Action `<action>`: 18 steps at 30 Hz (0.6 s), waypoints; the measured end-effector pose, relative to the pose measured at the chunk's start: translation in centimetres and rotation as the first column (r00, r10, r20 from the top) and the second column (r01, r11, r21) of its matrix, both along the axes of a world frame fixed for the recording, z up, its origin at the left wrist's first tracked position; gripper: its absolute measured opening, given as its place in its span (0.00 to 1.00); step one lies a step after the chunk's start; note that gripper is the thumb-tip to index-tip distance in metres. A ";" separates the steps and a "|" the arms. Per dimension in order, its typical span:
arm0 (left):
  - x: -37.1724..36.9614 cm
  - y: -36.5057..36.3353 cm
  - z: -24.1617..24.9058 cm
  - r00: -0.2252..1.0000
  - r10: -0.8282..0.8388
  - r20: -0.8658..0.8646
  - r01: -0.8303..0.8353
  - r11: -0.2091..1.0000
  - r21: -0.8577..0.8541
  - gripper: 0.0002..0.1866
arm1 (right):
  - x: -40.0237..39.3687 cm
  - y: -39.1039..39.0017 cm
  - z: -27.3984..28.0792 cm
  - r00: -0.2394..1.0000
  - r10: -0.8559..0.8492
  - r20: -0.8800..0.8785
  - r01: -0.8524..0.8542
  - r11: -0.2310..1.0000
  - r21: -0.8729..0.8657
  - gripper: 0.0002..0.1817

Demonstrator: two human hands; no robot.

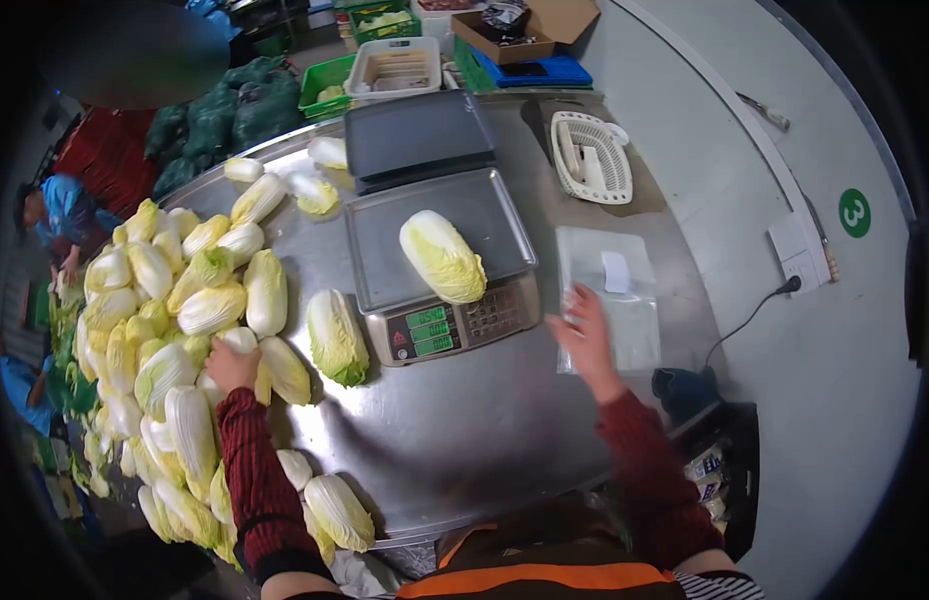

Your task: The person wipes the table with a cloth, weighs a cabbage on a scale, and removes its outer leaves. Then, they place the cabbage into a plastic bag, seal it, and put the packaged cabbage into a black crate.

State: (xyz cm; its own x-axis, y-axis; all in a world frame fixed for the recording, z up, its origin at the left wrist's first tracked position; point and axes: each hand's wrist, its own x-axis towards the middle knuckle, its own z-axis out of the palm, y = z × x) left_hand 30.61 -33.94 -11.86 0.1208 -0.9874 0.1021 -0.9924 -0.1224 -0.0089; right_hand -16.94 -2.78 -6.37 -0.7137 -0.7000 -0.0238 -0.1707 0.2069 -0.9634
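One napa cabbage [443, 256] lies on the metal pan of a digital scale [380, 245], whose green displays are lit. Another cabbage [337, 338] rests on the steel table just left of the scale. At the pile of cabbages [193, 425] on the left, my left hand [233, 365] has its fingers wrapped round the end of a white cabbage [240, 340]. My right hand [587, 342] is raised over the left edge of some clear plastic bags [635, 325], fingers apart and holding nothing. A small white label [616, 272] lies on the bags.
A white plastic basket [593, 158] stands at the back right of the steel table [465, 420]. Crates [395, 68] and a cardboard box [530, 35] are beyond the scale. Co-workers in blue [70, 205] are at the far left. A black cable [745, 315] hangs at the right wall.
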 end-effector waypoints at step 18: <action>-24.7 2.1 5.2 -0.080 0.244 -0.966 0.494 0.852 0.174 0.31 | 2.6 1.5 -1.6 0.142 0.248 0.958 0.091 0.961 -0.262 0.28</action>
